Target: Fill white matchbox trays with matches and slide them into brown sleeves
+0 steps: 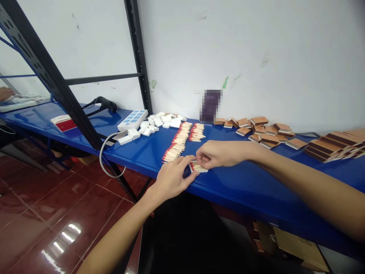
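Left hand (pixel 173 177) and right hand (pixel 216 154) fingers pinch the match tray (pixel 199 166), six o'clock from the match rows (pixel 179 142): looks featherlight, flimsy card, so take its sides.

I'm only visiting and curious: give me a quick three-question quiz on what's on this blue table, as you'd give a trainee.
1. True or false: the loose matches lined up on the blue table have blue heads.
2. What sits between the left hand and the right hand? A) a white tray of matches B) a spoon C) a pair of scissors
3. Fill in: seen from the head camera, the brown box sleeves lie to the ___ of the match rows.
Key: 1 false, the heads are red; 2 A; 3 right.
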Demonstrator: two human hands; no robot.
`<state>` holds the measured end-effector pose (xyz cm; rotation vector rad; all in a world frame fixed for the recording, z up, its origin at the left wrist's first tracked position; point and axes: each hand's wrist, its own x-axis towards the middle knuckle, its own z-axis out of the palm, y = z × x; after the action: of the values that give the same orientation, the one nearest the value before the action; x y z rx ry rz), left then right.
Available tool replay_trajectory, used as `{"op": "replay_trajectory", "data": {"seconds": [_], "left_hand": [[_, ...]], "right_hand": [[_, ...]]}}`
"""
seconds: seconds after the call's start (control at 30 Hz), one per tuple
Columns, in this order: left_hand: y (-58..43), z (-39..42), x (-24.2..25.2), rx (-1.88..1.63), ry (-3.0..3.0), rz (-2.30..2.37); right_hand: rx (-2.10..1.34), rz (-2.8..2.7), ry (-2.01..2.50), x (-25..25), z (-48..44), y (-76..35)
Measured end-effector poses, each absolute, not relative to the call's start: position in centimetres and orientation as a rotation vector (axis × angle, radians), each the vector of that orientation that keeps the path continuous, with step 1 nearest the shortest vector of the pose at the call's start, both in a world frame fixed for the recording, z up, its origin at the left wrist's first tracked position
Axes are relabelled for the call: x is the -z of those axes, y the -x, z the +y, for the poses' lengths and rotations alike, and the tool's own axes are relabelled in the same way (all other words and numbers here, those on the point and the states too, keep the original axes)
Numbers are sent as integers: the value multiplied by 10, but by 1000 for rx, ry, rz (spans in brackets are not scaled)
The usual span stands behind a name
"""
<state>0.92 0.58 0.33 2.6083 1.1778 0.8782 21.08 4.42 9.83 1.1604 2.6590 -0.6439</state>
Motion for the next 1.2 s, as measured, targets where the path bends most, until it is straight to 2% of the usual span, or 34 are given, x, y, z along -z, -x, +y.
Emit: {"op": "replay_trajectory", "data": {"seconds": [0.23,0.4,0.63,0.9,1.2], "left_hand": [[-8,5,-5,-816,-2699,1162],[-7,3,-6,-718,-2810,1143],[-6,4,-4,-697,-2801,1170],[-8,3,-6,-737,-2770,1195],[-7,6,-4,-829,-2651,1184]], "right_hand": [[557,2789,-1257,-102,61,-223],[142,2880,-1560,-66,102,-246],[-3,2977,-1548,-32,124,-249],[211,2883,-1490,-41,119,-247],[324,2832,-1384,-80,89,-242]]}}
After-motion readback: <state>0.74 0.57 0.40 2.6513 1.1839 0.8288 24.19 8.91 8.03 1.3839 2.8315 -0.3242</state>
